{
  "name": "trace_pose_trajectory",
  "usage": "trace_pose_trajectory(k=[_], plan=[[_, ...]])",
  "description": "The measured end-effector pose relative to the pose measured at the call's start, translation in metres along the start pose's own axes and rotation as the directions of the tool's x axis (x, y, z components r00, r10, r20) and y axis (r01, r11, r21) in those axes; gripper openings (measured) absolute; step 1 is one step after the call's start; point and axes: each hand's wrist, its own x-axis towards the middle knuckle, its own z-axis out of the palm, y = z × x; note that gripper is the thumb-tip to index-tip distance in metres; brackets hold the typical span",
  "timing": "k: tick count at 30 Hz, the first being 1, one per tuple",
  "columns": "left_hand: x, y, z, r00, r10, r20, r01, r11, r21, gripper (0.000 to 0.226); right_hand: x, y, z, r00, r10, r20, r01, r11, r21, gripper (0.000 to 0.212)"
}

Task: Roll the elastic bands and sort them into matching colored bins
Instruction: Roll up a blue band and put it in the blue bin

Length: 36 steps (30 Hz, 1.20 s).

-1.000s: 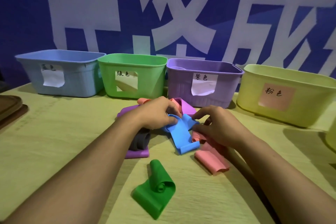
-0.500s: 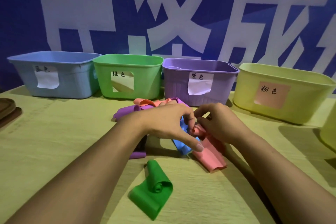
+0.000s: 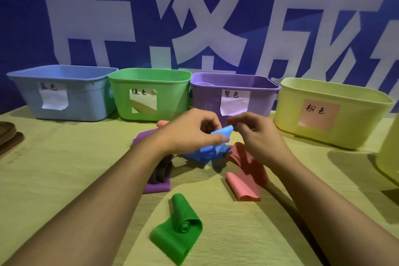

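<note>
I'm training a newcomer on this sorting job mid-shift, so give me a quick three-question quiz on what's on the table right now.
1. True or false: both hands hold the blue band.
2. Which bin stands farthest right: A blue bin, B green bin, C purple bin, D yellow bin?
3. Fill in: the band lying nearest the camera, partly rolled, is the ____ band.

Key
1. True: the left hand and right hand pinch its upper end.
2. D.
3. Green.

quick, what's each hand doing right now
Left hand: pinching the blue band, lifted off the table.
Right hand: fingers curled at the band's top edge; actual contact cannot be told.
</note>
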Motion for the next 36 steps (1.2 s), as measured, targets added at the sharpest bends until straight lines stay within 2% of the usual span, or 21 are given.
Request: trace_pose_trajectory(k=[2, 4, 7, 9, 11, 14, 17, 21, 23, 25, 28, 33, 36], plan=[[0.004, -0.001, 0.004, 0.994, -0.017, -0.108, 0.007, 0.995, -0.095, 0.013, -0.003, -0.006, 0.004, 1.0, 0.028, -0.005, -0.026, 0.981, 0.192, 0.026], [0.008, -0.002, 0.008, 0.976, -0.044, -0.212, 0.007, 0.985, -0.173, 0.013, -0.007, -0.012, 0.008, 0.996, 0.023, -0.087, 0.0, 0.967, 0.255, 0.019], [0.012, 0.0, 0.016, 0.938, -0.099, -0.331, -0.023, 0.938, -0.345, 0.013, -0.013, -0.018, 0.01, 0.994, -0.039, -0.1, 0.069, 0.945, 0.319, 0.031], [0.013, 0.005, 0.02, 0.929, -0.107, -0.353, -0.065, 0.894, -0.443, 0.015, -0.016, -0.022, 0.012, 0.996, -0.09, -0.016, 0.09, 0.926, 0.366, 0.038], [0.011, 0.011, 0.022, 0.939, -0.102, -0.33, -0.091, 0.849, -0.52, 0.029, -0.017, -0.023, 0.014, 0.993, -0.111, 0.037, 0.088, 0.913, 0.399, 0.041], [0.008, 0.017, 0.021, 0.953, -0.124, -0.275, -0.079, 0.779, -0.623, 0.029, -0.016, -0.024, 0.013, 0.995, -0.099, 0.028, 0.074, 0.878, 0.473, 0.042], [0.007, 0.014, 0.021, 0.956, -0.07, -0.286, -0.122, 0.792, -0.599, 0.025, -0.013, -0.023, 0.011, 0.994, -0.098, -0.041, 0.105, 0.856, 0.507, 0.039], [0.009, 0.011, 0.023, 0.923, 0.027, -0.383, -0.241, 0.817, -0.524, 0.005, -0.011, -0.022, 0.008, 0.993, -0.082, -0.079, 0.112, 0.829, 0.548, 0.031], [0.011, 0.011, 0.023, 0.898, 0.01, -0.44, -0.265, 0.809, -0.525, 0.022, -0.011, -0.022, 0.006, 0.993, -0.091, -0.07, 0.115, 0.812, 0.572, 0.028], [0.012, 0.011, 0.021, 0.886, -0.001, -0.464, -0.272, 0.809, -0.521, 0.029, -0.012, -0.024, 0.006, 0.993, -0.104, -0.055, 0.116, 0.792, 0.6, 0.031], [0.01, 0.015, 0.019, 0.87, -0.004, -0.493, -0.279, 0.821, -0.498, 0.019, -0.013, -0.026, 0.006, 0.996, -0.09, -0.011, 0.077, 0.778, 0.624, 0.035], [0.011, 0.022, 0.013, 0.756, 0.004, -0.655, -0.339, 0.858, -0.386, 0.007, -0.014, -0.023, 0.01, 0.99, -0.106, 0.087, 0.042, 0.838, 0.544, 0.013], [0.014, 0.038, 0.003, 0.733, 0.051, -0.679, -0.346, 0.887, -0.307, 0.009, -0.013, -0.022, 0.011, 0.989, -0.098, 0.114, 0.036, 0.891, 0.453, 0.009]])
